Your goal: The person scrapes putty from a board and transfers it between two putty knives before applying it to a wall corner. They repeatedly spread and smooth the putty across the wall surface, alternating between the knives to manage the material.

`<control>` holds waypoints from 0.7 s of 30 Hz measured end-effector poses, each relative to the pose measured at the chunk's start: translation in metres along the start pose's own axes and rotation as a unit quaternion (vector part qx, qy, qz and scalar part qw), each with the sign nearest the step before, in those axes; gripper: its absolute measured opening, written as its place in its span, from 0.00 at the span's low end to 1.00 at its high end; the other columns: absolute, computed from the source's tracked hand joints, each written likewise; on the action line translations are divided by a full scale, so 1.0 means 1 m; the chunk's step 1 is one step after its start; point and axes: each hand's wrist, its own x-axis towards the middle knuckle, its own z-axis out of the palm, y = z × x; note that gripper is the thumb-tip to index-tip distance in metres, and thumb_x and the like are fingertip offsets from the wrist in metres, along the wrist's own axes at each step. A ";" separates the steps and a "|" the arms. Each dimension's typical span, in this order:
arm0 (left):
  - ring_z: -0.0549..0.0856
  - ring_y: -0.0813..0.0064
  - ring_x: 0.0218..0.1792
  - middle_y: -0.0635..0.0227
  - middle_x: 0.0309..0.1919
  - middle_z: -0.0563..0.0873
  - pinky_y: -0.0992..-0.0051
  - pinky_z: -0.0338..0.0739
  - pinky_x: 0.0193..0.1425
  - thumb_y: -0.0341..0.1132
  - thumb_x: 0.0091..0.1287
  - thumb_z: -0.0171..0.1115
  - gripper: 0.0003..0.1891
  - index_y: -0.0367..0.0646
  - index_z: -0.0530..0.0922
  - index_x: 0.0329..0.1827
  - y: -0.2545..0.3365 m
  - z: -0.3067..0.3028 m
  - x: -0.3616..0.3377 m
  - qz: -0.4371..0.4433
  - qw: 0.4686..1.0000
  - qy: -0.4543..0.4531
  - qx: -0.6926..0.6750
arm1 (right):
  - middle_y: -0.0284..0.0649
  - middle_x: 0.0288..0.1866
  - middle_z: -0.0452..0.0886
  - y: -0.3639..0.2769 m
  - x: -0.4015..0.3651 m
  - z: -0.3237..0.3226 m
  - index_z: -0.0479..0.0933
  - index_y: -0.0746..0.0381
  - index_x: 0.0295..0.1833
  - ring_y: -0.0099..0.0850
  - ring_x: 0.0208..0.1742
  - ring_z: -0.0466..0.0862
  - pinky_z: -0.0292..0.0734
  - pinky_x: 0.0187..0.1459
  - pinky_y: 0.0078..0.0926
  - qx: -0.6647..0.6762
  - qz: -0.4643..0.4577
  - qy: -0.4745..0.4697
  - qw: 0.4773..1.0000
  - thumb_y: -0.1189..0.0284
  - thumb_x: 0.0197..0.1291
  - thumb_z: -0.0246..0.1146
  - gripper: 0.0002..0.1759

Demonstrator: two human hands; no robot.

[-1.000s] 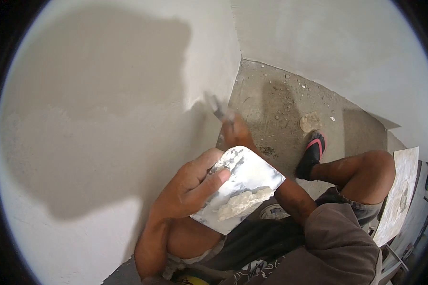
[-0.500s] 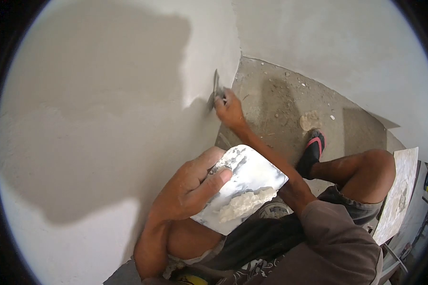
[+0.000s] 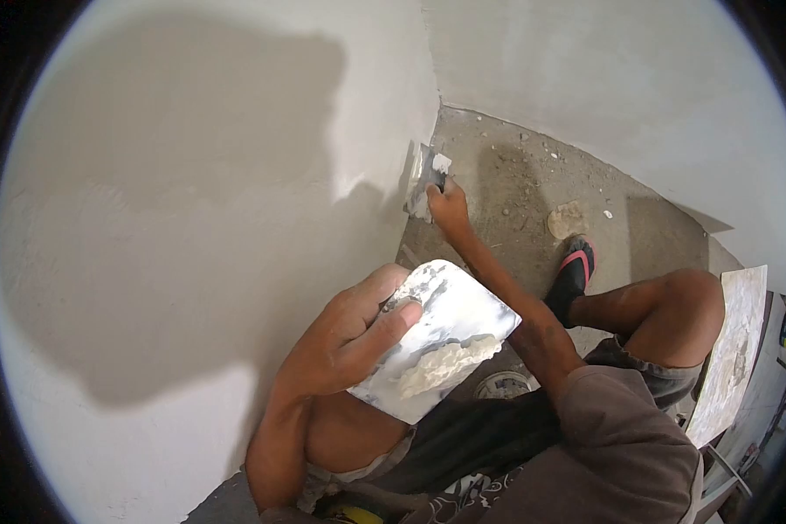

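Note:
My left hand [image 3: 345, 336] is closed on a white-smeared flat putty board [image 3: 463, 301], thumb on top and the other fingers hidden underneath. A thick ridge of off-white putty [image 3: 445, 365] lies along the board's lower edge. Farther out, my right hand [image 3: 451, 212] is wrapped round the dark handle of a putty trowel [image 3: 421, 175]. The trowel's broad blade faces up with putty smears on it, close beside the base of the left wall [image 3: 192, 227], near the corner.
Gritty debris covers the concrete floor [image 3: 515, 192], with a pale round patch [image 3: 569, 218] ahead of my sandalled foot [image 3: 575, 271]. A second wall [image 3: 620, 96] rises beyond. A bucket [image 3: 503, 385] shows below the board; a stained panel [image 3: 732, 349] leans at right.
My right hand has come down and slightly right, turning the trowel from edge-on at the wall to blade face showing. My left hand and the putty board have barely shifted.

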 end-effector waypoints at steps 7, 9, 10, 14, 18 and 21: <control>0.74 0.78 0.33 0.65 0.29 0.77 0.74 0.69 0.38 0.41 0.75 0.53 0.14 0.36 0.74 0.45 0.002 -0.002 0.000 0.002 1.000 -0.006 0.013 | 0.37 0.28 0.77 -0.024 0.015 0.021 0.76 0.69 0.50 0.27 0.30 0.76 0.73 0.36 0.30 -0.068 -0.037 -0.034 0.996 0.71 0.63 0.59 0.14; 0.74 0.78 0.33 0.65 0.29 0.77 0.74 0.69 0.38 0.42 0.75 0.53 0.14 0.36 0.74 0.45 0.004 -0.002 0.000 0.002 1.000 -0.008 0.021 | 0.41 0.29 0.78 -0.034 0.005 0.031 0.76 0.70 0.49 0.29 0.31 0.77 0.74 0.37 0.31 -0.107 -0.137 -0.014 0.985 0.70 0.64 0.58 0.14; 0.74 0.78 0.33 0.65 0.29 0.77 0.74 0.69 0.38 0.41 0.75 0.53 0.14 0.36 0.74 0.45 0.005 -0.002 0.000 0.001 1.000 -0.011 0.016 | 0.42 0.29 0.78 -0.034 -0.002 0.035 0.76 0.70 0.49 0.30 0.32 0.77 0.74 0.38 0.32 -0.120 -0.201 0.000 0.972 0.70 0.65 0.58 0.14; 0.74 0.78 0.34 0.66 0.30 0.78 0.74 0.70 0.40 0.41 0.75 0.53 0.14 0.35 0.75 0.46 0.007 -0.002 0.001 -0.003 1.000 -0.016 0.005 | 0.51 0.34 0.81 -0.042 -0.031 0.014 0.75 0.71 0.50 0.33 0.37 0.80 0.75 0.44 0.34 -0.072 -0.161 -0.042 0.984 0.69 0.67 0.56 0.15; 0.75 0.79 0.35 0.66 0.31 0.78 0.74 0.71 0.41 0.40 0.76 0.52 0.14 0.35 0.75 0.47 0.004 -0.004 0.000 -0.007 0.999 -0.028 0.013 | 0.59 0.41 0.80 -0.028 -0.017 0.013 0.73 0.72 0.52 0.53 0.45 0.83 0.75 0.49 0.44 -0.075 -0.121 0.015 0.990 0.72 0.68 0.53 0.15; 0.75 0.78 0.35 0.65 0.33 0.78 0.74 0.71 0.42 0.40 0.76 0.52 0.15 0.34 0.76 0.48 0.000 -0.001 0.000 0.003 1.000 -0.025 -0.009 | 0.59 0.43 0.80 -0.014 0.008 0.027 0.73 0.72 0.52 0.51 0.47 0.83 0.74 0.50 0.44 -0.081 -0.170 0.049 0.981 0.73 0.68 0.52 0.15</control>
